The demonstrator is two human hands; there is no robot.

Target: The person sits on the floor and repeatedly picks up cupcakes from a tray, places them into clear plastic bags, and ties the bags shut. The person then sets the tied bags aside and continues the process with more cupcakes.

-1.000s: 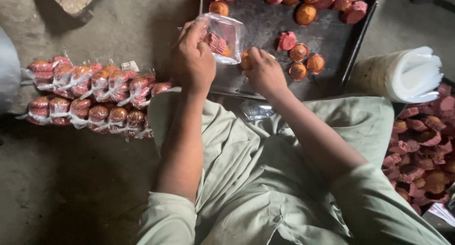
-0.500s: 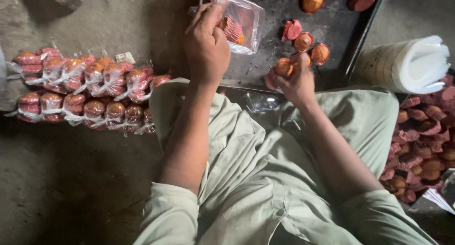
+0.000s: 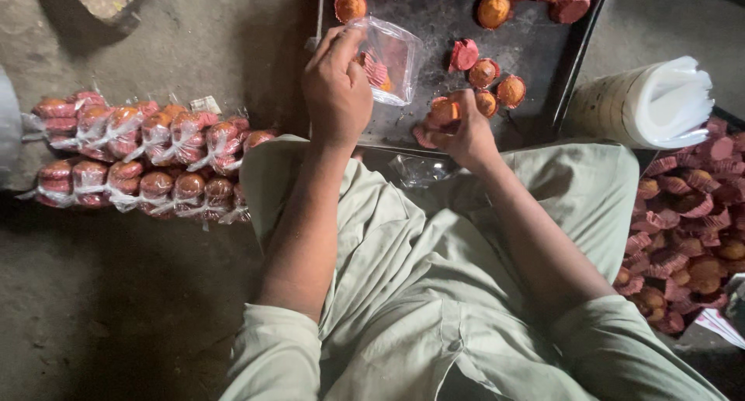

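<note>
Left hand (image 3: 335,90) pinches clear plastic bag (image 3: 390,59) mouth-open above dark baking tray (image 3: 535,48), right hand (image 3: 464,129) closed around a cupcake (image 3: 444,111) at tray's near edge, ready for bagging.

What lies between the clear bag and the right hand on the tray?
In the head view, only bare dark tray separates the clear bag from the right hand.

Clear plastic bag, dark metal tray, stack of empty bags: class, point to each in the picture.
Clear plastic bag (image 3: 392,59), head view, on its front face.
Dark metal tray (image 3: 535,48), head view, on bare tray floor.
Stack of empty bags (image 3: 660,98), head view, on the white top.
</note>
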